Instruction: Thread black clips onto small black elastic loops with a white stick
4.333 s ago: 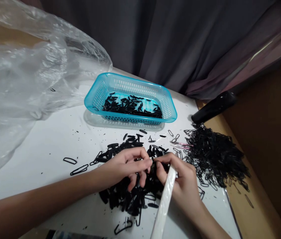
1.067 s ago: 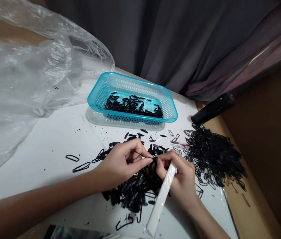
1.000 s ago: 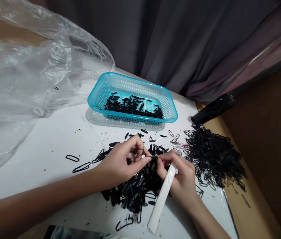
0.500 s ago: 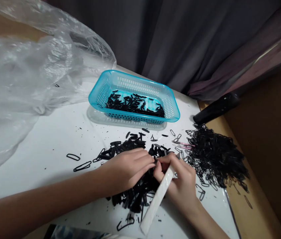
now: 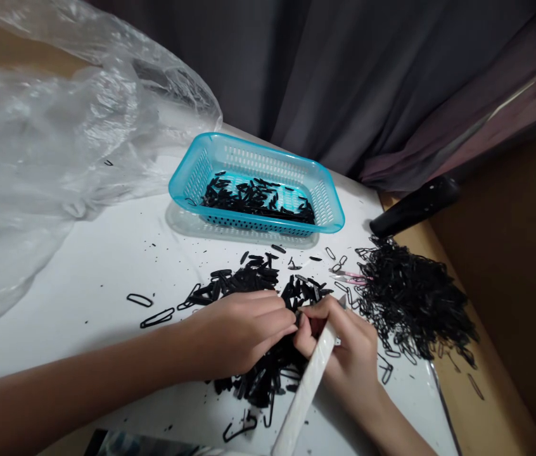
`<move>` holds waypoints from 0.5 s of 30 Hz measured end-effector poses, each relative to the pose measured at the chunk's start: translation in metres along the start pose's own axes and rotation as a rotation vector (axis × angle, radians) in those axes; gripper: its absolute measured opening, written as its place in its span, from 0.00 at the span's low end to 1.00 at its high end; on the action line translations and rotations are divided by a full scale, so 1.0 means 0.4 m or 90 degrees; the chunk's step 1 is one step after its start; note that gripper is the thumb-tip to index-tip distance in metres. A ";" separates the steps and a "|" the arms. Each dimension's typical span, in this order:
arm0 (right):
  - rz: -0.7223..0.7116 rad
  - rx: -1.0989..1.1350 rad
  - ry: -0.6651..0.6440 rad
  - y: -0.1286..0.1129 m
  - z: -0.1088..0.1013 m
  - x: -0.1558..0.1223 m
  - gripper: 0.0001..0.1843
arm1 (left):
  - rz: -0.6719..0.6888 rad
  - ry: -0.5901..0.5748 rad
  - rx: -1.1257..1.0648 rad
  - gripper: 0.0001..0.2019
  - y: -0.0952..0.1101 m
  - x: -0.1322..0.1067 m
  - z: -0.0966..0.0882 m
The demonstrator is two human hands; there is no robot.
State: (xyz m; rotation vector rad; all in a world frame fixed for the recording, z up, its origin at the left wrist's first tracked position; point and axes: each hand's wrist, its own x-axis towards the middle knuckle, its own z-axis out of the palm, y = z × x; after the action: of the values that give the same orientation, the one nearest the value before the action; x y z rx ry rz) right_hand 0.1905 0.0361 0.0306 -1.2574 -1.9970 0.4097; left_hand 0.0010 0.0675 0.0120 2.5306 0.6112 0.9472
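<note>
My left hand [image 5: 242, 329] lies curled, palm down, on a heap of small black plastic pieces [image 5: 258, 373] on the white table [image 5: 106, 266]. Its fingertips meet those of my right hand [image 5: 344, 348] over the heap. My right hand is closed around a long white strip-like tool [image 5: 303, 392] that slants down toward me, and its thumb and forefinger pinch a small black piece against the left fingertips. What the left fingers hold is hidden.
A turquoise slotted basket [image 5: 329, 206] with black pieces stands behind the heap. A tangle of thin black loops [image 5: 410, 297] lies at the right, a black handle [image 5: 413, 206] beyond it. Crumpled clear plastic sheeting [image 5: 44, 145] fills the left. Grey curtain hangs behind.
Both hands have sunk from a raised pinch down onto the heap. The left hand has turned palm down. The white tool tilted with the right hand.
</note>
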 end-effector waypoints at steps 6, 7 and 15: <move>0.015 0.044 -0.004 0.002 0.003 -0.001 0.06 | 0.015 -0.017 0.004 0.15 0.002 0.002 -0.008; 0.022 0.051 -0.008 0.002 0.003 -0.001 0.06 | 0.019 -0.019 0.005 0.15 0.002 0.002 -0.011; 0.119 0.185 -0.032 -0.005 -0.012 0.000 0.06 | -0.143 0.075 -0.173 0.07 0.005 0.011 -0.022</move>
State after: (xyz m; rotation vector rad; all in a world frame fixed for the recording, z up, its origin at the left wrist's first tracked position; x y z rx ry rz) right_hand 0.1928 0.0347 0.0352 -1.2596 -1.7885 0.7982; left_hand -0.0016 0.0698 0.0214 2.1296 0.7303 1.0250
